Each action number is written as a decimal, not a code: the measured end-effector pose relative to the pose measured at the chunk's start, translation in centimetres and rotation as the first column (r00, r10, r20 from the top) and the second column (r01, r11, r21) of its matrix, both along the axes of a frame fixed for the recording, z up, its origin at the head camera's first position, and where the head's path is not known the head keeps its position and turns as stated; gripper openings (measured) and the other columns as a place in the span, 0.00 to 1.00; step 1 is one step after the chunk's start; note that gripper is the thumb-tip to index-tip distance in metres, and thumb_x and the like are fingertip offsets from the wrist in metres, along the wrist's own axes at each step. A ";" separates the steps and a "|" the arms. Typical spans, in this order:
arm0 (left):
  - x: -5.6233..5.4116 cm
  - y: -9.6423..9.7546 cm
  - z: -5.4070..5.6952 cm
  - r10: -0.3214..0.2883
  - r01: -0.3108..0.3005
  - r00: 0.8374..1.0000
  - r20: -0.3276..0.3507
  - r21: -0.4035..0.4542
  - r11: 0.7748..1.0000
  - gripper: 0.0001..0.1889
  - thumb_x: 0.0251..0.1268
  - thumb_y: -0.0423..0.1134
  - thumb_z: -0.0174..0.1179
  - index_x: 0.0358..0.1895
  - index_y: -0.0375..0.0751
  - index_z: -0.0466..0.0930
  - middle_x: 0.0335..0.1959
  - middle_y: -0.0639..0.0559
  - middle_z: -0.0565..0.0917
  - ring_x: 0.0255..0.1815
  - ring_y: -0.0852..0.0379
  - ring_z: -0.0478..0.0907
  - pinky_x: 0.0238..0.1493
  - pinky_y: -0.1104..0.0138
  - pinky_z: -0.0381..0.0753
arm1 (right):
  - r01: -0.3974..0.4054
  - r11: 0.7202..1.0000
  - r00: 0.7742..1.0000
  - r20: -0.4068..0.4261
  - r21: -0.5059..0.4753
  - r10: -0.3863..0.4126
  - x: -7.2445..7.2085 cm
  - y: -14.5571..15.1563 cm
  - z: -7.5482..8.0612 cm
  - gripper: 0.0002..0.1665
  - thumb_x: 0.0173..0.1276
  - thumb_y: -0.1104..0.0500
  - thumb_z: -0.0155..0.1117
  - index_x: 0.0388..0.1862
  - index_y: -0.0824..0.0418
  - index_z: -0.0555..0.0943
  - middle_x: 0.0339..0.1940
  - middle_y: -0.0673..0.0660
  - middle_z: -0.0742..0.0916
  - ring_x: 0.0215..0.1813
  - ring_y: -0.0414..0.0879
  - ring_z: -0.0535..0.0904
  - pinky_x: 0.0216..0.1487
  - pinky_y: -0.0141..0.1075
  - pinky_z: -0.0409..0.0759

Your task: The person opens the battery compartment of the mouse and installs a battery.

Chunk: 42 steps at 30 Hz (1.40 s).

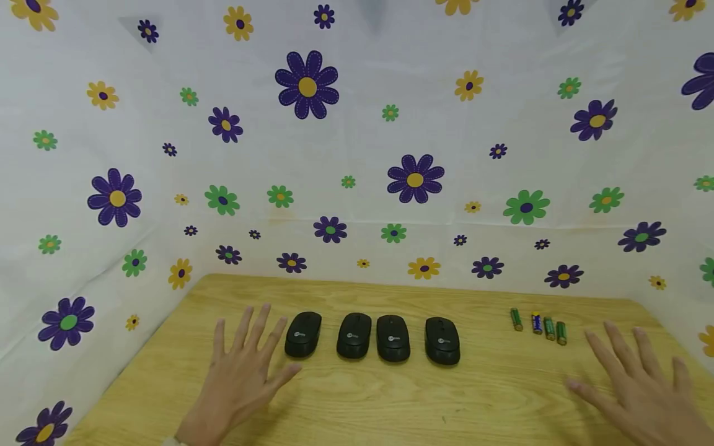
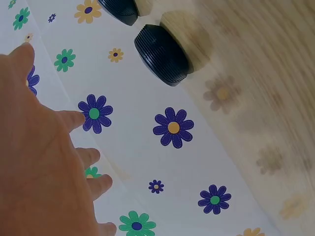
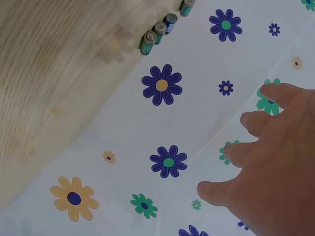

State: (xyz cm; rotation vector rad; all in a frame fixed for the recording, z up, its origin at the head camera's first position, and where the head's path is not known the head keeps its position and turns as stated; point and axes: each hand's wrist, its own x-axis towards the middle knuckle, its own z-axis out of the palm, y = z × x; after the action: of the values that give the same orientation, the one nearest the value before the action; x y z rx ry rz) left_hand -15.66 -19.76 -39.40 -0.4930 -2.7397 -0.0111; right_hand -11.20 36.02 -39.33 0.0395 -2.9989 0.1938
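Several black computer mice stand in a row on the wooden table: a leftmost mouse (image 1: 303, 334), two close together in the middle, and a rightmost mouse (image 1: 442, 341). My left hand (image 1: 240, 378) is spread with straight fingers just left of the row, holding nothing; in the left wrist view a mouse (image 2: 162, 55) shows beyond it. To the right lie several small batteries: a green battery (image 1: 516, 319) a little apart, then a blue battery (image 1: 537, 323) beside two green ones. My right hand (image 1: 647, 393) is spread, fingers extended, right of and nearer than the batteries, holding nothing.
The light wooden table (image 1: 362, 402) reaches back to a white curtain (image 1: 346, 136) printed with purple, yellow and green flowers. This cloth also hangs along the left and right sides.
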 end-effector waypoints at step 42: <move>-5.3 14.5 1.5 -0.338 0.325 0.916 0.217 0.098 0.941 0.25 0.77 0.54 0.56 0.69 0.46 0.75 0.63 0.48 0.79 0.64 0.48 0.76 0.63 0.50 0.77 | -0.351 0.911 0.936 -0.114 -0.217 0.334 -6.3 -9.1 1.1 0.24 0.68 0.57 0.72 0.58 0.68 0.81 0.57 0.68 0.83 0.59 0.69 0.77 0.56 0.64 0.78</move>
State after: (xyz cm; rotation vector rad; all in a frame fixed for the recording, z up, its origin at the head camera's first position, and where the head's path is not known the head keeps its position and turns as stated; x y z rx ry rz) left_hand -20.98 -5.31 -37.90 -0.9913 -2.8295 -0.2513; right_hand -17.48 26.88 -38.24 0.5392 -2.8482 0.5680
